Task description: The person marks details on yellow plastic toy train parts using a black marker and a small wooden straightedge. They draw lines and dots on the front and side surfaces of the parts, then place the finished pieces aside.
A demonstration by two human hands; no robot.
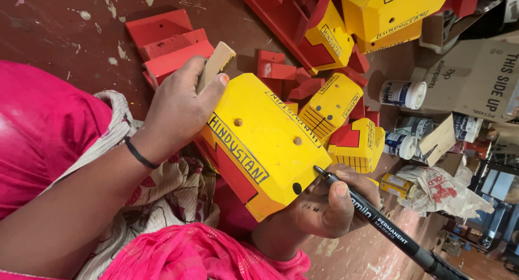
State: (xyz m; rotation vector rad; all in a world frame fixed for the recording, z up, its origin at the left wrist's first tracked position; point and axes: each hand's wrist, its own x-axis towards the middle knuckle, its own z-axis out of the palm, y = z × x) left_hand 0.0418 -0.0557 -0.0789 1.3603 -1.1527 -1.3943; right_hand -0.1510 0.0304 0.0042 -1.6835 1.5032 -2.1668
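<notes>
A large yellow wooden block (259, 145) with black lettering, small drilled holes and a red painted side rests tilted on my lap. My left hand (175, 110), with a black band at the wrist, grips the block's upper end; a tan flat piece (217, 62) is tucked between its fingers. My right hand (330, 210), lower down, holds a black marker pen (389, 234). The pen's tip touches the block's lower right edge near a dark hole. Pink cloth (48, 128) covers my lap on the left.
Red wooden pieces (167, 42) lie on the brown floor above my left hand. More yellow painted blocks (332, 104) sit to the right, with another pile at the top. White paint jars (403, 93), a cardboard box (481, 74), a small yellow tin (397, 185) and a crumpled bag (443, 191) crowd the right side.
</notes>
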